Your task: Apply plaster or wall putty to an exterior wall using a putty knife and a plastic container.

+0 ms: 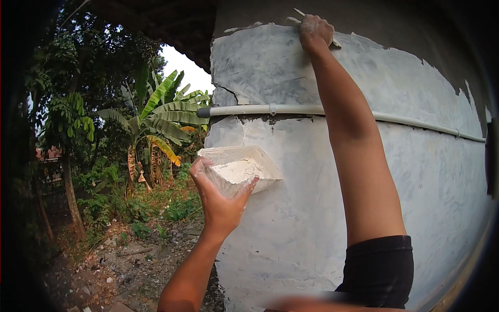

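Note:
My left hand (221,200) grips a clear, box-shaped plastic tub (218,152) from below, thumb and fingers on its sides. White putty (236,170) lies inside and smears the walls of the tub. High on the wall, my right hand (316,32) is closed round a putty knife (300,12). Only the ends of the knife show past my fist, so most of its blade is hidden. The fist is at the ragged upper edge of the white skim coat (260,62), against bare grey wall (374,26). Putty marks both hands.
A pale pipe (291,109) with a dark end runs along the wall, behind my right forearm. Near the corner, a crack (227,91) splits the coat above it. Left of the wall are stony ground (140,270), banana plants (161,114) and trees.

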`<action>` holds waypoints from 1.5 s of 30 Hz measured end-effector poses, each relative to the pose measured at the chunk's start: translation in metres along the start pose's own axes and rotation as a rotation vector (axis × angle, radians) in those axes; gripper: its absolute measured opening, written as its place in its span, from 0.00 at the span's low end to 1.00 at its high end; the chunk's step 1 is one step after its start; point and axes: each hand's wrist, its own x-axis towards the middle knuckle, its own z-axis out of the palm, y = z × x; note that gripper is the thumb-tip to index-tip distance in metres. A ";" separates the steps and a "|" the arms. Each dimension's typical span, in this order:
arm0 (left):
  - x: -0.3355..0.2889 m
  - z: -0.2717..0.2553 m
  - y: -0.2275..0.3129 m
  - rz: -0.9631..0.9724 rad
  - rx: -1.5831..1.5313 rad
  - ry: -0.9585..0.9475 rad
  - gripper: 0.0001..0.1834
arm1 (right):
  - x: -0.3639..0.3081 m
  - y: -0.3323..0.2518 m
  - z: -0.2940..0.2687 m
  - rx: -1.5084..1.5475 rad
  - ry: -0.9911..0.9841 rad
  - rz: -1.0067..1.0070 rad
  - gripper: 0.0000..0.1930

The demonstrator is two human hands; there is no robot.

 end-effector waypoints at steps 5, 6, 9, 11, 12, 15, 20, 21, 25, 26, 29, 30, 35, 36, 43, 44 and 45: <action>0.002 0.005 0.001 -0.034 0.029 0.026 0.46 | -0.021 -0.115 0.048 0.078 0.066 -0.394 0.10; 0.001 0.006 0.001 -0.044 0.034 0.048 0.46 | -0.033 -0.139 0.046 0.109 0.064 -0.436 0.09; -0.003 0.002 0.000 -0.084 0.042 0.047 0.44 | -0.062 -0.178 0.027 0.205 -0.031 -0.585 0.09; -0.005 0.001 0.002 -0.092 0.058 0.051 0.44 | -0.067 -0.176 0.017 0.261 -0.066 -0.629 0.09; -0.005 0.000 0.002 -0.105 0.082 0.053 0.44 | -0.067 -0.174 0.013 0.323 -0.108 -0.671 0.10; -0.001 0.002 0.007 -0.067 0.079 0.043 0.44 | -0.036 -0.101 0.026 0.206 0.134 -0.737 0.11; -0.002 0.008 0.012 -0.064 0.049 0.037 0.43 | -0.033 0.025 0.022 0.018 0.056 -0.667 0.12; -0.003 0.004 0.009 -0.038 0.060 0.051 0.43 | -0.047 0.027 0.010 -0.012 -0.019 -0.656 0.12; -0.004 0.007 0.001 -0.032 0.017 0.094 0.47 | -0.091 0.002 -0.032 -0.027 -0.290 -0.880 0.21; -0.004 0.006 0.000 -0.053 0.003 0.096 0.47 | -0.092 -0.005 -0.037 0.022 -0.326 -0.857 0.21; -0.006 0.005 -0.001 -0.076 -0.028 0.095 0.47 | -0.074 -0.005 -0.045 0.100 -0.257 -0.672 0.19; -0.007 0.006 0.001 -0.076 -0.058 0.090 0.47 | -0.051 0.006 -0.029 0.087 -0.154 -0.589 0.18; -0.022 -0.008 0.010 -0.129 0.002 0.061 0.43 | 0.001 0.027 -0.001 -0.022 0.007 -0.207 0.11; -0.026 -0.012 0.009 -0.155 -0.058 0.061 0.42 | 0.004 0.021 0.006 -0.008 0.015 -0.152 0.12; -0.049 -0.048 0.010 -0.268 -0.037 0.120 0.42 | -0.113 -0.143 0.016 0.240 -0.047 -0.607 0.09; -0.051 -0.053 0.009 -0.251 -0.054 0.146 0.42 | -0.130 -0.165 -0.003 0.323 -0.197 -0.632 0.09; -0.055 -0.061 0.010 -0.240 -0.067 0.175 0.42 | -0.146 -0.178 -0.025 0.380 -0.282 -0.654 0.09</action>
